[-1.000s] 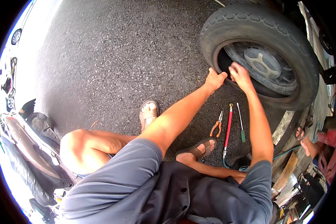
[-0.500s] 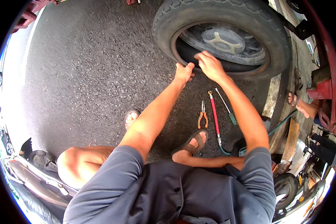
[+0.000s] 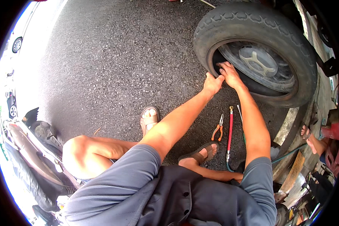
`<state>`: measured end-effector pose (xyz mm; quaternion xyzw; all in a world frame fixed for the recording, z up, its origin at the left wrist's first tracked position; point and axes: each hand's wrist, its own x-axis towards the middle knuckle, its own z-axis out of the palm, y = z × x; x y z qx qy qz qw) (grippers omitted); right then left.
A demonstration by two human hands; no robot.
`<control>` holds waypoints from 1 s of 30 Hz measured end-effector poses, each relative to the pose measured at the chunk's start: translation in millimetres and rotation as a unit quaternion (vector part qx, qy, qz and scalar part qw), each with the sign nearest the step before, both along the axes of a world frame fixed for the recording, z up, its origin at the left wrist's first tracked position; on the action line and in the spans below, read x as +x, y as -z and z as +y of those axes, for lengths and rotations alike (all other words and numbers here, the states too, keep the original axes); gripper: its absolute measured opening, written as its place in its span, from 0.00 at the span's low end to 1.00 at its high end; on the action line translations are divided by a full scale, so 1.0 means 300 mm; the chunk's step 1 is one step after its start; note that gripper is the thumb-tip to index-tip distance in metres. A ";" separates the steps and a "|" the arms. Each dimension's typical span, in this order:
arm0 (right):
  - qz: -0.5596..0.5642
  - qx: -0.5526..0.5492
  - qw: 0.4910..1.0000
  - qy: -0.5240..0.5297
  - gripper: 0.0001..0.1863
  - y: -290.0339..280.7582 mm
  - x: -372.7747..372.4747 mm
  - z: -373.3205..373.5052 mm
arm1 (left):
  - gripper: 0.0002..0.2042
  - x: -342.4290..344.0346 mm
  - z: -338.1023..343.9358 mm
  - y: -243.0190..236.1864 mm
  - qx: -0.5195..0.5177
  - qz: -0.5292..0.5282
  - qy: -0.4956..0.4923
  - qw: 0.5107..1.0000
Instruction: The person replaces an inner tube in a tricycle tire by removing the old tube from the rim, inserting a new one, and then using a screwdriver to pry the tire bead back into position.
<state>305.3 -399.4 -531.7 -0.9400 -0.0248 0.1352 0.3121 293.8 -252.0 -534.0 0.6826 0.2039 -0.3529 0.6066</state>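
Observation:
A black tyre (image 3: 224,26) lies at upper right with a grey wheel rim (image 3: 258,62) inside it and a gap between them at the near side. My left hand (image 3: 213,83) grips the near left edge of the tyre, thumb upward. Just right of it, my right hand (image 3: 229,74) reaches into the gap with fingers loosely extended; its fingertips are at the dark inside of the tyre. Below the tyre lie orange-handled pliers (image 3: 217,132), a red hose (image 3: 229,132) with a brass end, and a screwdriver (image 3: 240,115), partly hidden by my right forearm.
Dark asphalt (image 3: 120,56) spreads left of the tyre. A parked motorbike (image 3: 34,154) is at lower left, cars farther off. At right are a concrete edge (image 3: 288,126), a board (image 3: 292,173), red metal parts (image 3: 331,130) and another person's sandalled foot (image 3: 306,133).
My left hand stays on the tyre's edge. My right fingers, curled a second ago, are now more outstretched inside the gap. The whole view shifted and then swung back as my head moved.

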 end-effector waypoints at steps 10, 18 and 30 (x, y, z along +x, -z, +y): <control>0.116 0.062 0.991 0.022 0.12 0.007 0.017 -0.025 | 0.28 0.003 0.007 -0.024 -0.048 0.003 -0.013 0.999; 0.177 0.345 0.893 0.228 0.05 -0.144 -0.040 -0.120 | 0.28 0.014 0.012 -0.049 -0.048 0.012 -0.007 0.999; -0.033 -0.027 0.988 0.151 0.12 -0.309 -0.379 -0.048 | 0.25 0.007 0.009 -0.040 -0.088 0.014 -0.005 0.996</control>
